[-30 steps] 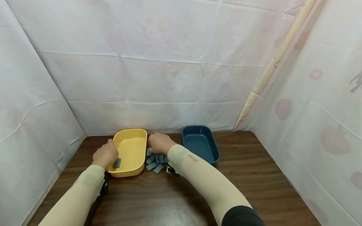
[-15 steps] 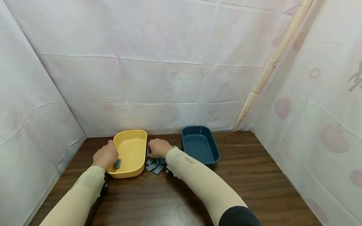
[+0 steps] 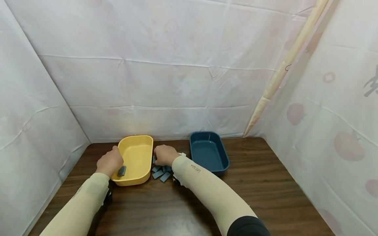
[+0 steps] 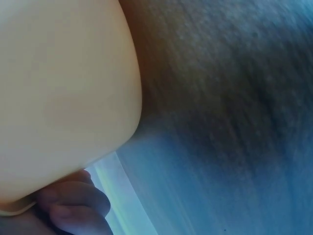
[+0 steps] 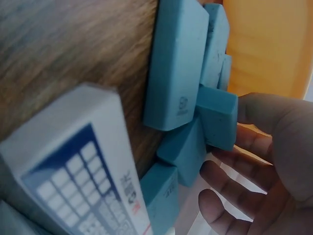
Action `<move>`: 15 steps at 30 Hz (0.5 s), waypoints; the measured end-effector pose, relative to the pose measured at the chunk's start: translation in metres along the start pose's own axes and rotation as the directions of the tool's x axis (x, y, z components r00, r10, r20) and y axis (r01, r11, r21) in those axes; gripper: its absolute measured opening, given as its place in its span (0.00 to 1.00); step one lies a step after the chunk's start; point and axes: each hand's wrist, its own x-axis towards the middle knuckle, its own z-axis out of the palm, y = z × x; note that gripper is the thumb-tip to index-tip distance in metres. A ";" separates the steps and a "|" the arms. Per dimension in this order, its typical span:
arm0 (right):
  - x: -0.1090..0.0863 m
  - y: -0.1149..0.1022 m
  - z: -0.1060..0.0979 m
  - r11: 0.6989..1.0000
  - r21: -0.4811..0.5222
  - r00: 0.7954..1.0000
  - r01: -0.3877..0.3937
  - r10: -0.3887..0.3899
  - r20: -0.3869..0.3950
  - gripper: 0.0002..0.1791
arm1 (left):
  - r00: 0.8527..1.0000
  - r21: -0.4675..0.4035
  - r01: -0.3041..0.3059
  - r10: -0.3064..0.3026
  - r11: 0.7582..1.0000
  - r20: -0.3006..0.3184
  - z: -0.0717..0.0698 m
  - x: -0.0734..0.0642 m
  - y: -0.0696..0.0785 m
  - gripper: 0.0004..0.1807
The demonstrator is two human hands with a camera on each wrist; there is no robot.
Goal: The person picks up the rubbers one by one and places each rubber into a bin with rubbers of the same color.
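My left hand (image 3: pixel 110 161) grips the left rim of a yellow tray (image 3: pixel 136 182). In the left wrist view its curled fingers (image 4: pixel 78 196) show below the tray's pale outer wall (image 4: pixel 68 88). One blue-grey block (image 3: pixel 122 170) lies inside the tray, near that hand. Between the trays, my right hand (image 3: pixel 166 155) is down at a pile of small rectangular blue-grey blocks (image 3: pixel 157 174). The right wrist view shows its thumb and index finger at opposite edges of a tilted block (image 5: pixel 217 117), pinching it, while the other fingers are loosely bent. Further blocks (image 5: pixel 178 63) lie close against it.
A dark blue tray (image 3: pixel 209 150) stands right of the right hand. A white box-like piece with a blue grid print (image 5: pixel 73 166) is close to the right wrist camera. Brown wooden table (image 3: pixel 165 209) extends in front, and white sheets (image 3: pixel 171 82) surround it at the back and sides.
The right hand has moved slightly down and towards me, onto the pile, then stays almost still. The left hand keeps its grip on the yellow tray's rim.
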 end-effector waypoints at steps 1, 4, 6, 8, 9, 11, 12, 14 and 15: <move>0.000 -0.001 0.000 1.000 0.000 1.000 -0.001 0.001 -0.003 0.06 | 1.000 -0.001 -0.003 0.003 1.000 -0.003 0.000 0.000 -0.001 0.32; 0.001 -0.002 0.002 1.000 -0.005 1.000 0.000 0.000 -0.016 0.11 | 1.000 -0.006 -0.009 0.009 1.000 -0.012 0.000 -0.001 -0.002 0.32; 0.000 -0.003 0.002 1.000 0.000 1.000 -0.004 0.004 -0.017 0.16 | 1.000 -0.008 -0.015 0.015 1.000 -0.013 0.001 -0.001 -0.002 0.32; 0.000 -0.002 0.001 1.000 0.008 1.000 -0.014 0.014 -0.007 0.18 | 1.000 -0.009 -0.017 0.016 1.000 -0.013 0.001 -0.001 -0.001 0.32; 0.000 -0.002 0.001 1.000 0.013 1.000 -0.020 0.020 -0.001 0.18 | 1.000 -0.009 -0.015 0.015 1.000 -0.012 0.001 -0.001 0.000 0.33; 0.006 0.003 0.007 1.000 0.024 1.000 -0.017 0.017 -0.010 0.19 | 1.000 -0.008 -0.013 0.013 1.000 -0.012 0.001 -0.001 0.002 0.33; 0.006 0.003 0.006 0.999 0.027 1.000 -0.020 0.020 -0.004 0.19 | 1.000 -0.007 -0.010 0.010 1.000 -0.013 0.001 -0.001 0.002 0.33; 0.007 0.002 0.006 1.000 0.026 1.000 -0.015 0.015 -0.006 0.18 | 1.000 -0.007 -0.006 0.006 1.000 -0.017 0.001 -0.001 0.002 0.33; 0.007 0.002 0.007 1.000 0.025 1.000 -0.011 0.011 -0.009 0.18 | 1.000 -0.006 -0.006 0.006 1.000 -0.019 0.001 -0.002 0.001 0.32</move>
